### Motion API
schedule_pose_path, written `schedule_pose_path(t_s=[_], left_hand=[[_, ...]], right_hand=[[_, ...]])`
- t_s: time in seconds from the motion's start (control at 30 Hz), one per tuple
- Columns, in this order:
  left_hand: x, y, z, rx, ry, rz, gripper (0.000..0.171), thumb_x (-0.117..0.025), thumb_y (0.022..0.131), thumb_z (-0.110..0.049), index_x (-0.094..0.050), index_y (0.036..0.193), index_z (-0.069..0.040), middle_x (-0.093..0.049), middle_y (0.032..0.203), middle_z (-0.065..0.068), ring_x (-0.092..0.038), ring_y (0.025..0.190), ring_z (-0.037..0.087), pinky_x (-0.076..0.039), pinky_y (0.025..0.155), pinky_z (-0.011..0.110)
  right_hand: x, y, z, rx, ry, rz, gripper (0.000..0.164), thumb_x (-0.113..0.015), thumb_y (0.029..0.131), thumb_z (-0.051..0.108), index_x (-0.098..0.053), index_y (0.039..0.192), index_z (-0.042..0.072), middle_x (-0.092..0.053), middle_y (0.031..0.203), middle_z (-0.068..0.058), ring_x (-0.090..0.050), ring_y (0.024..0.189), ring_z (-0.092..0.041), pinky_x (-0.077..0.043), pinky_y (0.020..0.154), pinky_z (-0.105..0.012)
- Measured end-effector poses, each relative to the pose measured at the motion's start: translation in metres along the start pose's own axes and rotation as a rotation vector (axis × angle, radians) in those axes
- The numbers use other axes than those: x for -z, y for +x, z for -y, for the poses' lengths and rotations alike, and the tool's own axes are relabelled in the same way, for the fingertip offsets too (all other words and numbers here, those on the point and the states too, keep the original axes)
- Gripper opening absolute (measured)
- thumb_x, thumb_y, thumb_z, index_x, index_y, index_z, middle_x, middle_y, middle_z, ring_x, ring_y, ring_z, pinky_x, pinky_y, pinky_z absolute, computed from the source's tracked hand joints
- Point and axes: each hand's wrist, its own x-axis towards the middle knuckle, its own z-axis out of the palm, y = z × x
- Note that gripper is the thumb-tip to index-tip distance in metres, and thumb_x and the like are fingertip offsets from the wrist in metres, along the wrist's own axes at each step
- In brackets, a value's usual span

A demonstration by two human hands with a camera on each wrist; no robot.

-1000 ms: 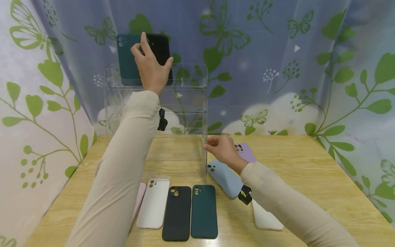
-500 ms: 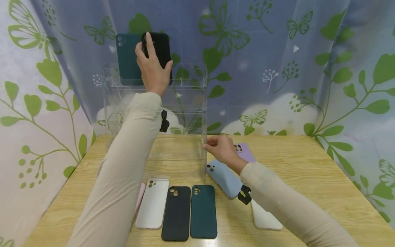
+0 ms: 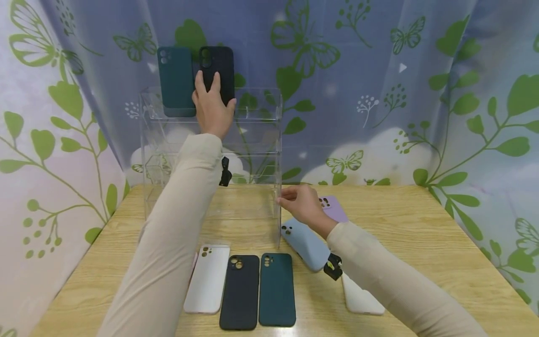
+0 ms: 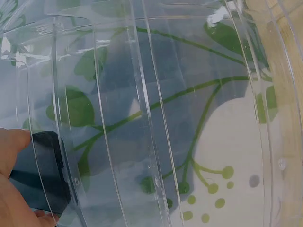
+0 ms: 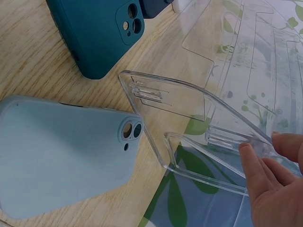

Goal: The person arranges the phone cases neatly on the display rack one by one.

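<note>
- Leafy blue cloth (image 3: 358,56) hangs at the far side, behind a wood table (image 3: 387,210).
- Clear shelves (image 3: 252,153) stand on the table, a bit to the left.
- Up top are two phone cases: a green one (image 3: 176,77) and, just to its right, a black one (image 3: 225,65).
- The left hand (image 3: 213,108) holds the black one, thumb at its right edge, two fingers on its front.
- The right hand (image 3: 304,204) pinches the shelves' right wall.
- Down on the near side lie a bit of pink case (image 3: 195,263), a white case (image 3: 207,281), another black case (image 3: 239,295) and another green case (image 3: 277,290).
- Over right are a blue case (image 3: 306,243), a purple case (image 3: 335,210) and a second white case (image 3: 363,297), partly under a sleeve.
- Looks to me like it's only just begun: two up, seven to go.
</note>
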Motion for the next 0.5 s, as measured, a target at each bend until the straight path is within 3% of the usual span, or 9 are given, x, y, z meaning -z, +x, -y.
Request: schedule_pose_path(t_s=[0.5], left_hand=[[-0.0018,-0.0011,-0.0035,-0.016,0.024,-0.013,0.069,-0.062,0.094,-0.029,-0.026,0.153,-0.022,-0.002,0.161,0.006,-0.028,0.137,0.034,-0.038,0.103,0.044]], right_hand=[[-0.0003,0.0003,-0.0004,0.002,0.005,-0.009,0.032,-0.068,0.091,0.023,-0.067,0.118,0.005,-0.07,0.109,-0.009,-0.065,0.1,-0.023,-0.055,0.08,-0.037]])
